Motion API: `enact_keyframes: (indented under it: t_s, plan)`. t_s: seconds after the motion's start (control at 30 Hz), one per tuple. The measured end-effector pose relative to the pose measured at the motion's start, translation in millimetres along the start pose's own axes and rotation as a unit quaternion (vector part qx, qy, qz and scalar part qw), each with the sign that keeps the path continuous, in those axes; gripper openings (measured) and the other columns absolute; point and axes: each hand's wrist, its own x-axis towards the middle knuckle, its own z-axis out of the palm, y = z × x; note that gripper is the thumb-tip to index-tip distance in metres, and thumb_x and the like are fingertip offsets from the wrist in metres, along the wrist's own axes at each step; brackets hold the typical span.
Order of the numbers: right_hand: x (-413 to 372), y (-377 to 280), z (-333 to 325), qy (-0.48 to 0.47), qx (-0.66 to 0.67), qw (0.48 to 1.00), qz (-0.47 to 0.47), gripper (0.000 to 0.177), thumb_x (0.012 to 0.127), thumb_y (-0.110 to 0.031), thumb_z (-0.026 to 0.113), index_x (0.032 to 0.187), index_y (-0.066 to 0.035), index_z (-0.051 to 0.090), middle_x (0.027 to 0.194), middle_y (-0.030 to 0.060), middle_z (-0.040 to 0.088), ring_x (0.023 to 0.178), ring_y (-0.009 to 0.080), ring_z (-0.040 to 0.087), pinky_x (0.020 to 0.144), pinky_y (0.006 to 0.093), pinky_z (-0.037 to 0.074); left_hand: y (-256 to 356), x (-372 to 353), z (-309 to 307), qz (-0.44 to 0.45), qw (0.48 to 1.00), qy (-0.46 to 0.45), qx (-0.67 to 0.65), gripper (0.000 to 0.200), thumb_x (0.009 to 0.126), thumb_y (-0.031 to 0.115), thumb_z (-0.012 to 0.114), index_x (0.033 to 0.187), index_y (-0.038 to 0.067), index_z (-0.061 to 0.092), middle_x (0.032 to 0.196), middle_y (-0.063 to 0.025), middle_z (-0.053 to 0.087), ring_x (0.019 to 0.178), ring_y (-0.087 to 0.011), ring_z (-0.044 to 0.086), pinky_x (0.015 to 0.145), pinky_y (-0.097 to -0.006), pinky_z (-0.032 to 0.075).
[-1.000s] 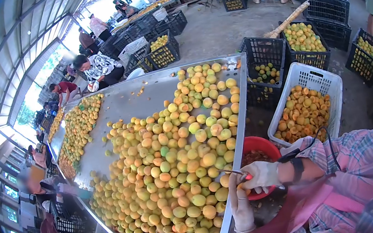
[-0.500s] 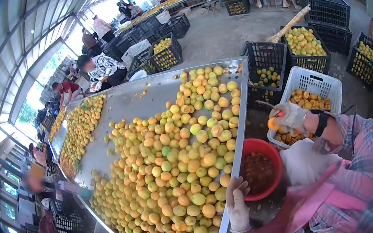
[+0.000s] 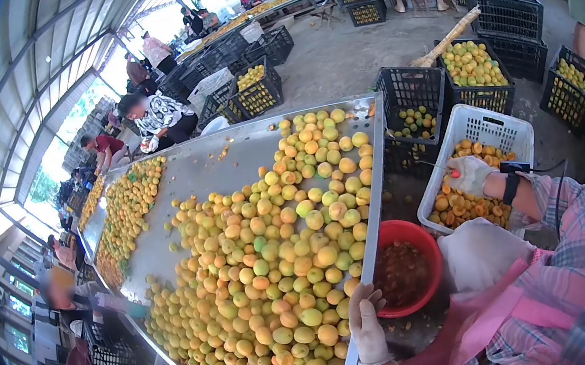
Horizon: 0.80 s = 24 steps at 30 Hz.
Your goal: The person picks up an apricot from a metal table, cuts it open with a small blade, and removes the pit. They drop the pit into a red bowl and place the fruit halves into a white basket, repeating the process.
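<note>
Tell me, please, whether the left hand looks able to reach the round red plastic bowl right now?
Probably yes: the gloved left hand lies open on the edge of the steel table, right beside the red bowl, nothing between them.

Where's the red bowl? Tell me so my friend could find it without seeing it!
Find the long metal table heaped with yellow fruit. Off its near right edge, between it and the white crate, by the gloved left hand, sits the red bowl. It's the only round red container, and holds dark brown bits, not whole fruit.
</note>
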Motion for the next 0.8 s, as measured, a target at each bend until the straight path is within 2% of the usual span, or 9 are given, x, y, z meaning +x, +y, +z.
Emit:
enact_keyframes:
  t_s: [0.27, 0.37, 0.47, 0.53, 0.57, 0.63, 0.67, 0.73, 0.8]
  plan:
    - [12, -70, 3, -0.010, 0.049, 0.992, -0.119, 0.029, 0.079, -0.032, 0.062, 0.091, -0.006, 0.068, 0.090, 0.0152, 0.067, 0.088, 0.0344, 0.064, 0.085, 0.0405, 0.050, 6, -2, 0, 0.002, 1.000, 0.004, -0.005, 0.041, 0.102, 0.020, 0.045, 0.136, -0.004, 0.044, 0.127, -0.0172, 0.056, 0.110, -0.0249, 0.059, 0.091, -0.0343, 0.051]
    - [12, -119, -11, -0.083, 0.099, 0.986, -0.109, 0.032, 0.080, -0.031, 0.063, 0.099, -0.006, 0.066, 0.087, 0.0136, 0.067, 0.084, 0.0307, 0.066, 0.075, 0.0352, 0.054, 12, -4, 1, 0.009, 1.000, 0.009, -0.010, 0.041, 0.102, 0.020, 0.045, 0.136, -0.004, 0.044, 0.127, -0.0170, 0.056, 0.110, -0.0244, 0.059, 0.092, -0.0343, 0.050]
    - [11, -159, -19, -0.192, 0.307, 0.932, 0.000, 0.036, 0.086, -0.030, 0.061, 0.110, -0.003, 0.060, 0.088, 0.0103, 0.066, 0.078, 0.0222, 0.067, 0.058, 0.0280, 0.055, 17, -6, -1, 0.011, 0.999, 0.030, -0.011, 0.040, 0.103, 0.019, 0.043, 0.135, -0.004, 0.044, 0.127, -0.0167, 0.055, 0.109, -0.0239, 0.059, 0.093, -0.0344, 0.050]
    - [24, -170, -2, -0.165, 0.377, 0.879, -0.240, 0.037, 0.092, -0.030, 0.058, 0.115, -0.001, 0.055, 0.091, 0.0081, 0.064, 0.076, 0.0146, 0.066, 0.048, 0.0216, 0.051, 15, -5, -4, 0.011, 0.999, 0.040, -0.006, 0.043, 0.102, 0.024, 0.045, 0.135, -0.003, 0.044, 0.128, -0.0170, 0.054, 0.109, -0.0243, 0.059, 0.093, -0.0352, 0.049]
    - [23, -179, -1, -0.165, 0.378, 0.879, -0.241, 0.037, 0.092, -0.030, 0.058, 0.115, -0.001, 0.055, 0.091, 0.0081, 0.064, 0.076, 0.0146, 0.066, 0.048, 0.0216, 0.051, 15, -4, -5, 0.009, 0.999, 0.050, -0.002, 0.046, 0.102, 0.029, 0.046, 0.135, -0.003, 0.044, 0.129, -0.0174, 0.053, 0.109, -0.0247, 0.058, 0.093, -0.0359, 0.048]
    - [7, -213, -16, -0.271, 0.563, 0.777, -0.073, 0.036, 0.094, -0.033, 0.057, 0.111, -0.001, 0.056, 0.094, 0.0077, 0.064, 0.076, 0.0149, 0.066, 0.049, 0.0242, 0.051, 17, -3, -5, 0.008, 0.998, 0.066, -0.008, 0.045, 0.102, 0.028, 0.046, 0.135, -0.003, 0.045, 0.128, -0.0175, 0.054, 0.108, -0.0245, 0.059, 0.093, -0.0355, 0.048]
    - [8, -216, -10, -0.271, 0.563, 0.777, -0.074, 0.036, 0.094, -0.033, 0.057, 0.111, -0.001, 0.056, 0.094, 0.0077, 0.064, 0.076, 0.0149, 0.066, 0.049, 0.0242, 0.051, 17, -3, -5, 0.008, 0.997, 0.082, -0.014, 0.045, 0.102, 0.027, 0.045, 0.134, -0.003, 0.045, 0.127, -0.0176, 0.055, 0.107, -0.0242, 0.059, 0.092, -0.0352, 0.048]
    - [9, -217, 16, -0.315, 0.708, 0.629, -0.056, 0.034, 0.093, -0.033, 0.059, 0.107, -0.003, 0.058, 0.093, 0.0082, 0.064, 0.077, 0.0172, 0.066, 0.050, 0.0253, 0.051, 14, -1, -9, 0.015, 0.997, 0.080, -0.007, 0.044, 0.102, 0.027, 0.045, 0.134, -0.003, 0.045, 0.126, -0.0176, 0.056, 0.106, -0.0240, 0.059, 0.091, -0.0349, 0.048]
    - [8, -211, 49, -0.360, 0.728, 0.582, 0.046, 0.031, 0.096, -0.033, 0.055, 0.103, -0.003, 0.060, 0.094, 0.0097, 0.065, 0.079, 0.0185, 0.065, 0.055, 0.0283, 0.049, 12, 1, -11, 0.022, 0.997, 0.078, 0.000, 0.044, 0.102, 0.026, 0.045, 0.134, -0.003, 0.045, 0.125, -0.0176, 0.056, 0.105, -0.0237, 0.060, 0.091, -0.0346, 0.049]
